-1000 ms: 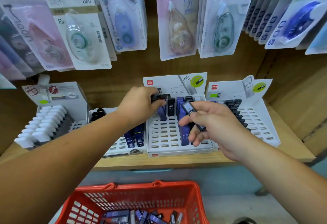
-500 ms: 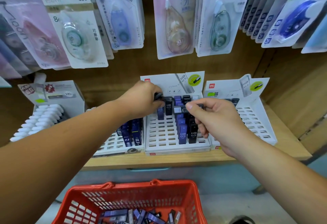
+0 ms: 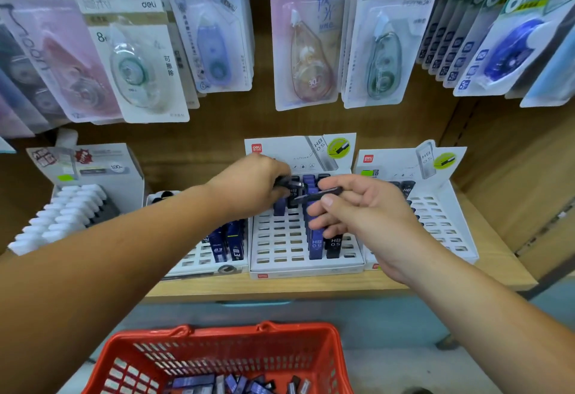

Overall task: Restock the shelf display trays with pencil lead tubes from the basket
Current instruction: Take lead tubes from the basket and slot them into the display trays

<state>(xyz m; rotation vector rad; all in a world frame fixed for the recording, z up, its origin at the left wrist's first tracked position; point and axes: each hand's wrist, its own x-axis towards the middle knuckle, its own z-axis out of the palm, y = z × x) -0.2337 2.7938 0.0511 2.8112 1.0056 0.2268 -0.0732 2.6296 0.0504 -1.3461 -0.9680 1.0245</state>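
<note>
My left hand (image 3: pixel 249 185) reaches over the back of the middle white display tray (image 3: pixel 280 247) and grips a black lead tube (image 3: pixel 287 182). My right hand (image 3: pixel 361 210) hovers over the same tray, pinching another dark lead tube (image 3: pixel 320 193) held almost level. Blue and black HB 0.5 tubes (image 3: pixel 325 242) stand in rows in the tray's right columns. The red basket (image 3: pixel 217 353) sits below the shelf with loose lead tubes (image 3: pixel 236 382) in its bottom.
A left tray (image 3: pixel 199 260) holds blue 0.3 tubes (image 3: pixel 225 242). A right tray (image 3: pixel 441 225) has many bare slots. White erasers (image 3: pixel 62 216) stand in a box at far left. Hanging correction-tape packs (image 3: pixel 311 39) crowd the wall above the wooden shelf (image 3: pixel 280 288).
My right hand has risen toward the back of the middle tray and turned its tube nearly level. My left hand stayed at the tray's back rows with its tube.
</note>
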